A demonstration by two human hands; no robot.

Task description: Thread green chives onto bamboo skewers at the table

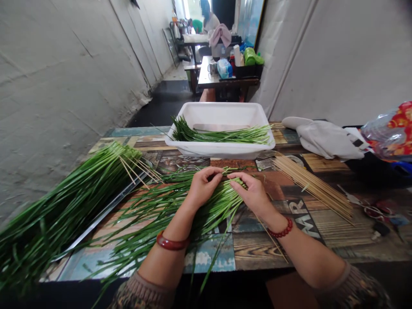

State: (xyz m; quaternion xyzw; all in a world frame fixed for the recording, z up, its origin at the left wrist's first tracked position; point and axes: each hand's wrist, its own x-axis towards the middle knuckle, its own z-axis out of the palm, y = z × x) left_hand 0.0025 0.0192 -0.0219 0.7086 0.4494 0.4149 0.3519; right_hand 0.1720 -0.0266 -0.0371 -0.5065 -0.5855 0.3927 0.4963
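Note:
Loose garlic chives [144, 214] lie spread over the patchwork-patterned table, their pale stem ends gathered under my hands. My left hand [206, 185] is closed in a pinch at the stem ends, thumb and index finger meeting on a chive. Just to its right, my right hand [254, 195] pinches several stems near their cut ends. A thin bamboo skewer [273, 242] lies slanting below my right wrist. On the left, a large pile of chives [64, 197] rests on a metal tray [103, 212], with several skewers run through its stem ends.
Behind my hands stands a white plastic tub [222, 150] holding more chives. A bundle of bamboo skewers [312, 184] lies to the right, beside scissors [363, 204]. A pale cap [325, 137] and a red-patterned plastic bag [392, 133] sit at the back right. A person [210, 21] is farther back.

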